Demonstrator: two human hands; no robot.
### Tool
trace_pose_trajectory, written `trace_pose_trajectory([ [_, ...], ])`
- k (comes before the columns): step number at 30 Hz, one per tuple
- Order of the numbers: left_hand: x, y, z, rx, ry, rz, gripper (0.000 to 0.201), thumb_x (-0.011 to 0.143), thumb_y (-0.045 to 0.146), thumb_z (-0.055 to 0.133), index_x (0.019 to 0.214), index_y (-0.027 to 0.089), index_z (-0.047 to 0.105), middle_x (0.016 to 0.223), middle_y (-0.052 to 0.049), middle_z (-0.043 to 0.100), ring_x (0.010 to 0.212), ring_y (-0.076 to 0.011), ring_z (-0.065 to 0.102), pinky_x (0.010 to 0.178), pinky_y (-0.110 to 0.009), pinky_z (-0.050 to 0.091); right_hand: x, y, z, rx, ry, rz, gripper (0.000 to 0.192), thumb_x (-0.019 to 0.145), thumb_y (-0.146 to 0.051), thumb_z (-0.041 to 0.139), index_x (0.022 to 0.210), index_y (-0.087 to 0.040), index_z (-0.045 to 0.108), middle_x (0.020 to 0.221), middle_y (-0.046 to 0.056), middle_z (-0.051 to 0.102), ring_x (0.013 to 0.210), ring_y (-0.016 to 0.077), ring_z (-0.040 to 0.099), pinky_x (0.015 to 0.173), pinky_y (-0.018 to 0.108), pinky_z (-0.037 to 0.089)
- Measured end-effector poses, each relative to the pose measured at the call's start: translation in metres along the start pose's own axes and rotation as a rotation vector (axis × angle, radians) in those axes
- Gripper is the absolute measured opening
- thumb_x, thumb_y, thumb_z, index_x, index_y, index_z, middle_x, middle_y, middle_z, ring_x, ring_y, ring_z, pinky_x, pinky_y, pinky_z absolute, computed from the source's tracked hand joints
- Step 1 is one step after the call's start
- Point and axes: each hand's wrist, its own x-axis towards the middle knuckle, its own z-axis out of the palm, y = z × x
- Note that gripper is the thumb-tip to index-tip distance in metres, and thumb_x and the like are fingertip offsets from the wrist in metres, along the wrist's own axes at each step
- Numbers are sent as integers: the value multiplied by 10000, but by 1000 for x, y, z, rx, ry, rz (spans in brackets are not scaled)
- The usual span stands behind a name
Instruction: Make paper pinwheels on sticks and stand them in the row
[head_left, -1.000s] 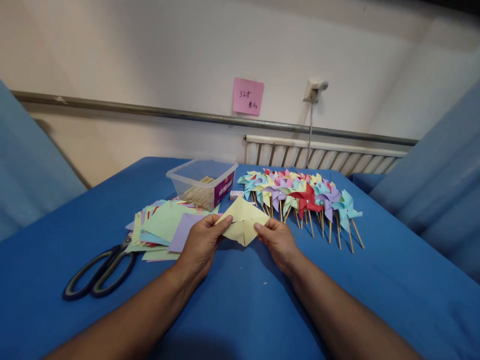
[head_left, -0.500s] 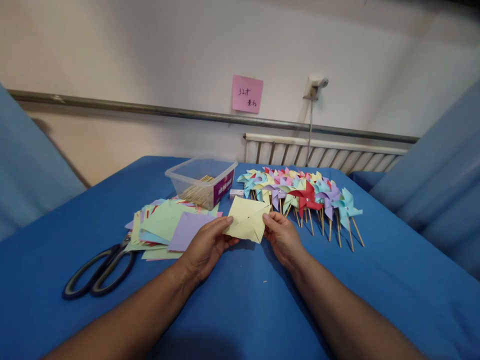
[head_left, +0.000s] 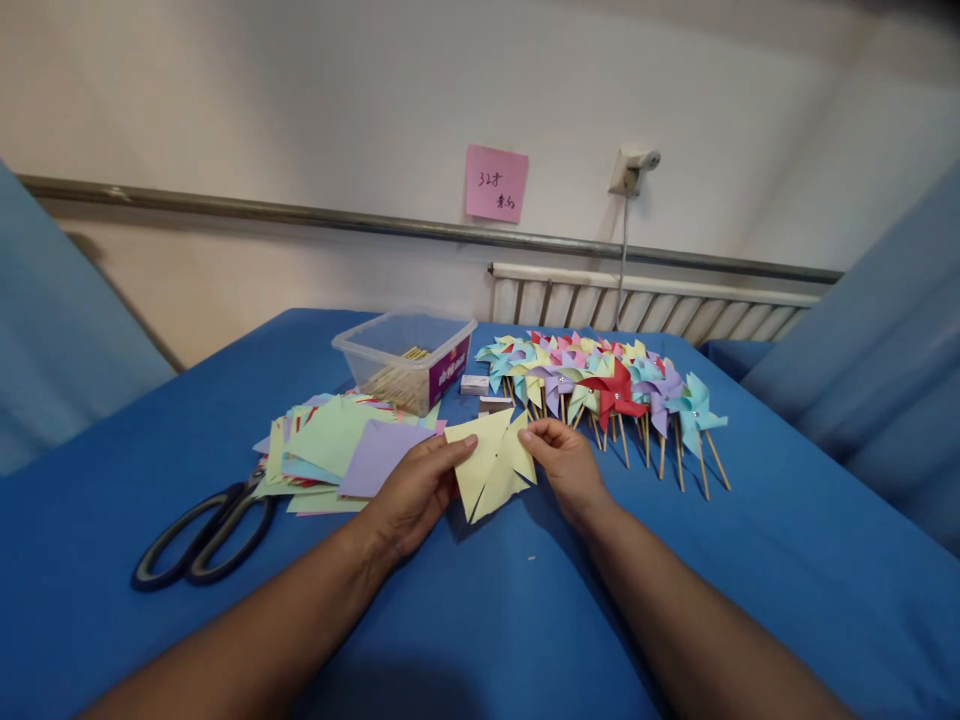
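Both hands are pinched on one cut yellow paper square point(head_left: 491, 462), held just above the blue table point(head_left: 480, 600): the left hand point(head_left: 409, 490) grips its left edge between thumb and fingers, the right hand point(head_left: 566, 462) its upper right corner (its flaps hang loose in between). A stack of coloured paper squares point(head_left: 337, 455) and black scissors point(head_left: 199, 535) lie to the left; a clear plastic box point(head_left: 405, 360) and a row of finished pinwheels point(head_left: 607, 395) sit behind.
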Motion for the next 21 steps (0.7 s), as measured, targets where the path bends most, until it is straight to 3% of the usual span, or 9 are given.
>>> trace_pose_trajectory([
  [8, 3, -5, -4, 119, 83, 23, 438, 674, 270, 761, 1078, 122, 679, 948, -143, 738, 790, -243, 690, 727, -327, 511, -3, -1, 3, -147, -18, -85, 250, 639, -400, 740, 642, -188, 609, 549, -42, 564, 522, 100, 469, 511, 228, 371],
  [21, 4, -5, -2, 185, 159, 29, 397, 667, 309, 767, 1000, 106, 694, 943, -141, 734, 661, -199, 664, 614, -295, 483, -5, -5, 4, -122, 5, -82, 258, 647, -408, 738, 649, -180, 618, 564, -39, 569, 517, 101, 470, 524, 237, 368],
])
